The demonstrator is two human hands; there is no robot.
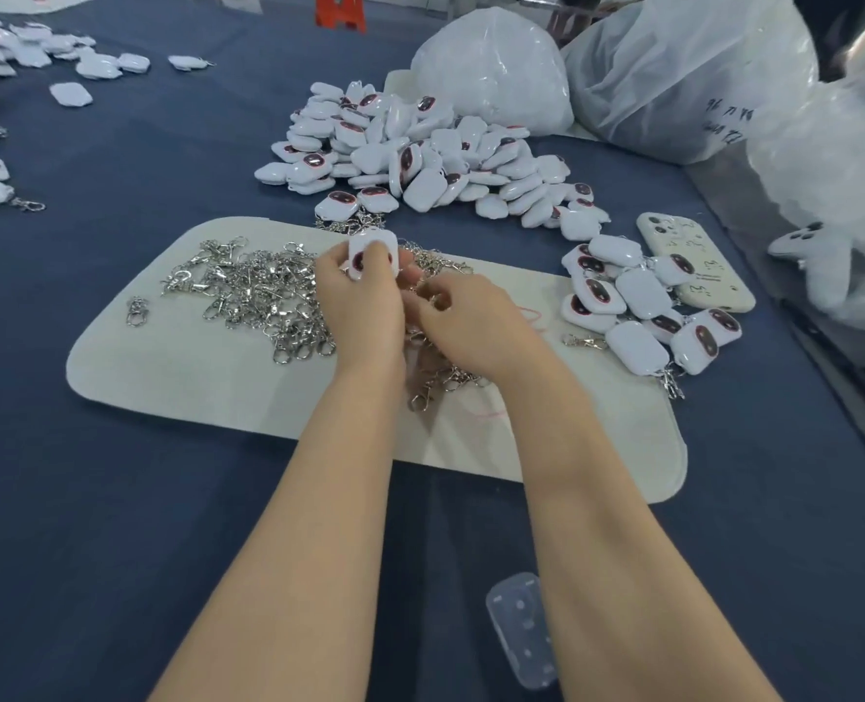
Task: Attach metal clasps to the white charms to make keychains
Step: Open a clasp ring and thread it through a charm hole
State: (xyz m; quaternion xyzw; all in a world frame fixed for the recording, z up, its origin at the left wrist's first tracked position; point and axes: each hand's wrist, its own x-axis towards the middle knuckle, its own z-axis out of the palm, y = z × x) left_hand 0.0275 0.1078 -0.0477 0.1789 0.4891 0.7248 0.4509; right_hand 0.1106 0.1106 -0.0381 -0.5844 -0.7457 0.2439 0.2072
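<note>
one white charm (372,253) is pinched above the cream mat (207,392) by the left hand (362,304), fingers curled round it. a metal clasp (439,300) is gripped just beside it in the curled fingers of the right hand (473,324). loose clasps (263,291) are heaped on the mat; more charms (420,159) are piled behind it on the blue table (116,499).

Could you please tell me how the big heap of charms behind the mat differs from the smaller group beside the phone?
The big heap is far larger than the smaller group. The heap is piled several charms deep, while the group lies almost flat. Metal clasps stick out from the group's near edge; the heap shows hardly any. Both are the same white charms with a dark oval face.
</note>
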